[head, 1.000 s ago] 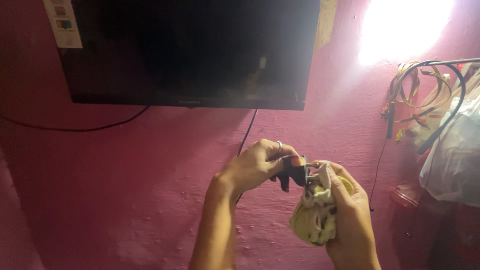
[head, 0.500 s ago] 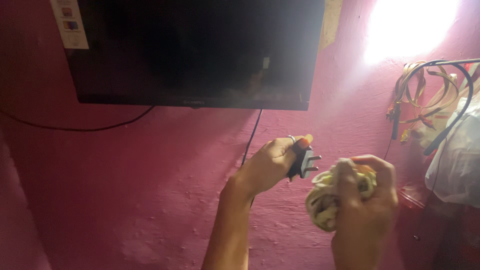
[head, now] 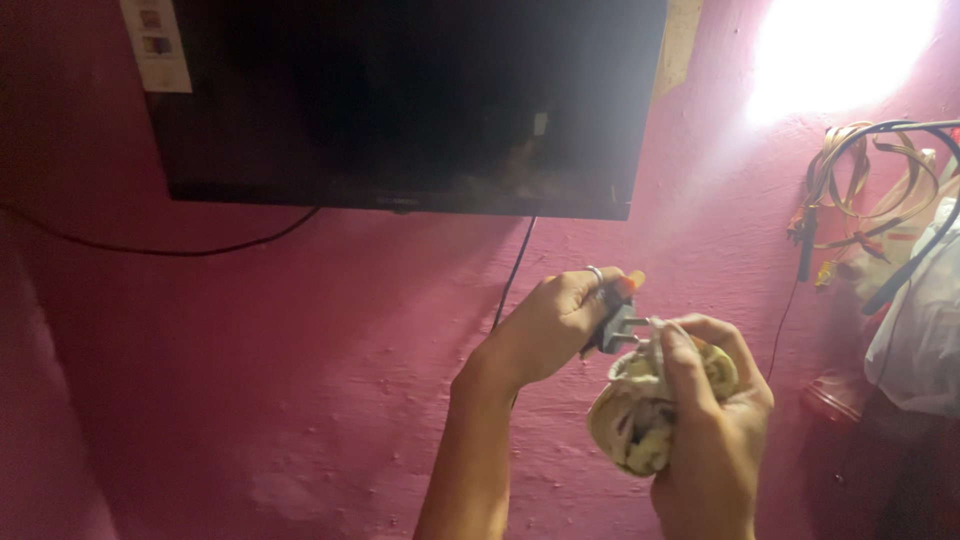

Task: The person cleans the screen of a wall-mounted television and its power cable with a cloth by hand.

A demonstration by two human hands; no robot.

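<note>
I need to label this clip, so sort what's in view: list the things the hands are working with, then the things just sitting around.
In use:
left hand
plug
right hand
rag

Just around:
television
pink wall
cable along the wall
hanging cords
plastic bag

We see a dark pink wall (head: pixel 250 380) with a bumpy, rough face. A big black screen (head: pixel 400 100) hangs flat on it, up high, and it is switched off. A black wire (head: pixel 160 247) runs from under the screen off to the left, and another black cord (head: pixel 515 270) drops down below it. A small white sticker (head: pixel 157 45) sits at the screen's top left corner. A very bright light (head: pixel 845 55) shines at the top right. Under it, cables (head: pixel 860 190) and a pale bag (head: pixel 925 320) hang on the wall.
</note>
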